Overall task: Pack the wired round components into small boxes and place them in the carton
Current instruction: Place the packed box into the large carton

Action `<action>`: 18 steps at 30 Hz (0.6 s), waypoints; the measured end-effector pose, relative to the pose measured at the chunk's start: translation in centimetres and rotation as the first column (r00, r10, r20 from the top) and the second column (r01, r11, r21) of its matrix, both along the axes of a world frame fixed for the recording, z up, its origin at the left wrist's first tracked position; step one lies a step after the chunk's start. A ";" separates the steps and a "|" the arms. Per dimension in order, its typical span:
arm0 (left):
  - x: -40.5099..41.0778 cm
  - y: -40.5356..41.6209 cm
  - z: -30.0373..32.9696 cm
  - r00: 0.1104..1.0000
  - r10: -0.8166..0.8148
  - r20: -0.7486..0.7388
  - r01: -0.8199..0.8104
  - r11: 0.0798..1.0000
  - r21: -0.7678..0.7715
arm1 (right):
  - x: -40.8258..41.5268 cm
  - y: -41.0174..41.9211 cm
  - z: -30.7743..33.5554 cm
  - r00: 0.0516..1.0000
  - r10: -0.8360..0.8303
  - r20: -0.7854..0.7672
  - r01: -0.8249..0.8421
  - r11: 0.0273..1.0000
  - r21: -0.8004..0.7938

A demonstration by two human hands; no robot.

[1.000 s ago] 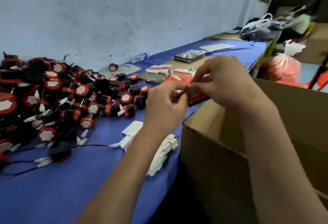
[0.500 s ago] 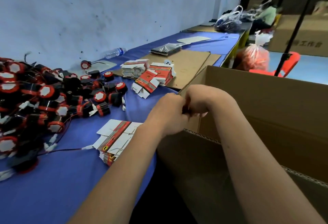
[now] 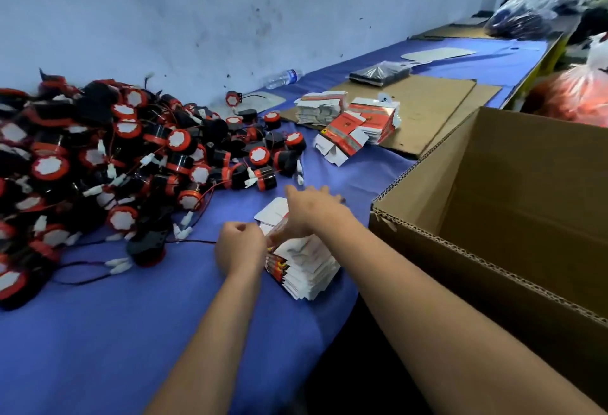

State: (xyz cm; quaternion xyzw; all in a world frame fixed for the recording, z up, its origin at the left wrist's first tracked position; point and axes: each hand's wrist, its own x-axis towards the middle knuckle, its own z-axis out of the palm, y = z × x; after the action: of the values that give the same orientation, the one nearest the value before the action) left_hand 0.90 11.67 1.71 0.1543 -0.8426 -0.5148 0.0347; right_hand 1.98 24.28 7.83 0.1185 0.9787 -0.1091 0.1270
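Head view: flattened red-and-white small boxes stacked, edges fanned.

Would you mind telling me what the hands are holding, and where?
Both hands are at the top flat box of the stack; the exact grip is hidden.

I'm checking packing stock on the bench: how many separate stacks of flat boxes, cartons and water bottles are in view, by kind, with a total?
Stacks of flat boxes: 3: near stack, far left stack, far right stack
Cartons: 1
Water bottles: 1
Total: 5
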 end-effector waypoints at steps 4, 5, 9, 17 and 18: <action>-1.0 0.0 0.2 0.998 -0.053 0.020 0.051 0.995 0.088 | -1.8 0.5 -2.2 0.998 -0.016 0.066 0.017 1.000 -0.021; -1.3 0.0 0.3 0.998 -0.050 0.028 0.046 0.990 0.134 | -2.0 0.4 -2.2 1.000 -0.017 0.026 0.017 1.000 -0.015; -1.6 1.0 0.8 0.994 -0.093 0.060 0.065 0.930 0.361 | -2.3 0.1 -2.1 0.982 -0.010 -0.187 0.019 0.999 0.050; -1.9 -2.1 2.4 0.999 0.038 -0.014 -0.028 0.901 0.432 | -3.3 -0.3 0.2 0.934 -0.141 -0.329 0.007 0.926 -0.378; -2.0 -3.6 2.6 0.999 -0.025 0.023 0.010 0.858 0.513 | -3.3 -1.4 0.3 0.945 -0.065 -0.319 -0.073 0.913 -0.401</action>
State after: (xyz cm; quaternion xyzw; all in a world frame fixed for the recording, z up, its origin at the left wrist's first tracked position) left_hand -1.09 8.08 4.34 0.1577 -0.6770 -0.7184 -0.0242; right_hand -1.28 22.92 8.17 0.0678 0.9420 -0.3284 -0.0144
